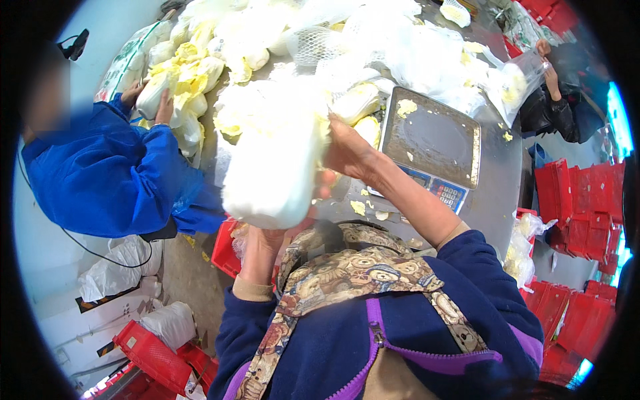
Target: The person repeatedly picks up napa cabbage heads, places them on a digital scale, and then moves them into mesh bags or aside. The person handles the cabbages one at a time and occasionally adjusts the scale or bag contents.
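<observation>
A large napa cabbage (272,170), pale and overexposed in the strong light, is held up in front of my chest with its cut base toward me. My right hand (347,147) grips its right side. My left hand (267,240) supports the base from below, its fingers mostly hidden by the cabbage. Beyond it, more napa cabbages (357,102) with yellow leaves lie on the metal table (500,175). To the right of my right hand stands a digital weighing scale (432,135), with a leaf scrap (406,108) on its stained pan.
At left, a person in a blue coat (115,170) holds another cabbage (155,95). At far right, a person in dark clothing handles a clear plastic bag (510,95). White foam nets (315,45) lie among the cabbages. Red crates (595,195) are stacked at right; another red crate (155,355) sits lower left.
</observation>
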Demonstrator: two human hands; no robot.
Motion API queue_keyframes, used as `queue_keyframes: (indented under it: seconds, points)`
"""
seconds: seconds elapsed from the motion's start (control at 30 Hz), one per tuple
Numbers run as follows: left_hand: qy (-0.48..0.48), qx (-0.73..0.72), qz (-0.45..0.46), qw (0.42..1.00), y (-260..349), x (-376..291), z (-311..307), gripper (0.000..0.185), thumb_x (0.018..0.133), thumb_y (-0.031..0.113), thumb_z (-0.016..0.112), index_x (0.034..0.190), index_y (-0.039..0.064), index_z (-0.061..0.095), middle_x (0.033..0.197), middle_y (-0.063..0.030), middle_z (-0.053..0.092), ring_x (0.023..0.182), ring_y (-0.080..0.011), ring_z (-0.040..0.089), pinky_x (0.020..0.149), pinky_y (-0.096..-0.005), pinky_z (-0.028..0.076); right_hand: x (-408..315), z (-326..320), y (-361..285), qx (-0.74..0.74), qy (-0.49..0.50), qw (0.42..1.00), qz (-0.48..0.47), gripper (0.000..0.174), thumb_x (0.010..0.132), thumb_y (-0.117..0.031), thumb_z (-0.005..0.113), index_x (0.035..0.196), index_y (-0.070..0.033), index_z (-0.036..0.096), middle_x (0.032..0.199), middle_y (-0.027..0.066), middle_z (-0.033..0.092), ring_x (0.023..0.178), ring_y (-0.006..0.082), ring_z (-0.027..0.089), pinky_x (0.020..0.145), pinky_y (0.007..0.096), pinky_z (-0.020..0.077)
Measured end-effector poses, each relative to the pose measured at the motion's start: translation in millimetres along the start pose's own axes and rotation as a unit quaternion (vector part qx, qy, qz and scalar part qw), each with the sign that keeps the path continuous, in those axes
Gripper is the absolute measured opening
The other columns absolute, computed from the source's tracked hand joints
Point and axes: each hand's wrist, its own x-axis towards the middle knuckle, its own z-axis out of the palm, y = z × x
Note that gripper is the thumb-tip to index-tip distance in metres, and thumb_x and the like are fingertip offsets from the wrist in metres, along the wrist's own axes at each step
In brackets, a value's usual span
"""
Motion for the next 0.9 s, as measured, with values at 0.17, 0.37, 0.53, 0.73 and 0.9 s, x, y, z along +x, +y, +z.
queue_keyframes:
  seconds: [0.17, 0.37, 0.53, 0.73, 0.9]
  points:
    - [0.286, 0.187, -0.020, 0.940, -9.7, -2.9, -11.8, 0.076, 0.086, 0.059, 0.051, 0.137, 0.004, 0.037, 0.130, -0.0131, 0.052, 0.116, -0.0263, 0.054, 0.095, -0.0412, 0.047, -4.2, -12.9, 19.4, 0.148, 0.027, 0.989, -0.007, 0.056, 0.093, -0.043, 0.050, 0.131, -0.002, 0.042, 0.124, 0.0127, 0.055, 0.108, 0.0217, 0.058, 0.094, 0.0352, 0.0487]
    - [0.301, 0.262, 0.024, 0.917, -11.3, -20.7, -32.4, 0.084, 0.075, 0.052, 0.069, 0.137, 0.005, 0.037, 0.130, -0.0123, 0.051, 0.118, -0.0263, 0.051, 0.100, -0.0423, 0.042, -19.0, -12.9, 7.0, -0.151, 0.086, 0.983, -0.059, 0.035, 0.095, -0.027, 0.051, 0.114, 0.002, 0.057, 0.099, 0.0032, 0.064, 0.087, 0.0100, 0.058, 0.081, 0.0259, 0.0465]
    - [0.301, 0.280, 0.022, 0.911, 6.2, -29.3, -38.9, 0.086, 0.070, 0.050, 0.071, 0.134, 0.001, 0.040, 0.122, -0.0134, 0.055, 0.108, -0.0237, 0.056, 0.092, -0.0364, 0.047, -43.9, -1.1, -16.7, -0.220, 0.029, 0.967, -0.127, 0.029, 0.088, -0.020, 0.063, 0.109, 0.001, 0.061, 0.094, 0.0005, 0.063, 0.087, 0.0067, 0.055, 0.079, 0.0240, 0.0446]
    - [0.285, 0.228, 0.103, 0.925, 12.1, -28.9, -43.9, 0.083, 0.075, 0.049, 0.067, 0.137, 0.002, 0.037, 0.128, -0.0139, 0.052, 0.114, -0.0245, 0.054, 0.096, -0.0387, 0.046, -46.7, 1.1, -20.0, -0.362, -0.024, 0.915, -0.173, 0.021, 0.085, -0.017, 0.068, 0.101, -0.004, 0.067, 0.092, 0.0008, 0.063, 0.084, 0.0070, 0.056, 0.076, 0.0228, 0.0446]
    - [0.255, 0.063, 0.244, 0.934, 11.2, -25.5, -40.5, 0.076, 0.082, 0.054, 0.059, 0.139, 0.010, 0.036, 0.136, -0.0151, 0.046, 0.120, -0.0282, 0.050, 0.100, -0.0453, 0.042, -40.9, -18.6, -18.2, -0.112, -0.096, 0.982, -0.117, 0.023, 0.089, -0.013, 0.061, 0.109, -0.003, 0.061, 0.090, 0.0041, 0.061, 0.080, 0.0120, 0.059, 0.071, 0.0267, 0.0501]
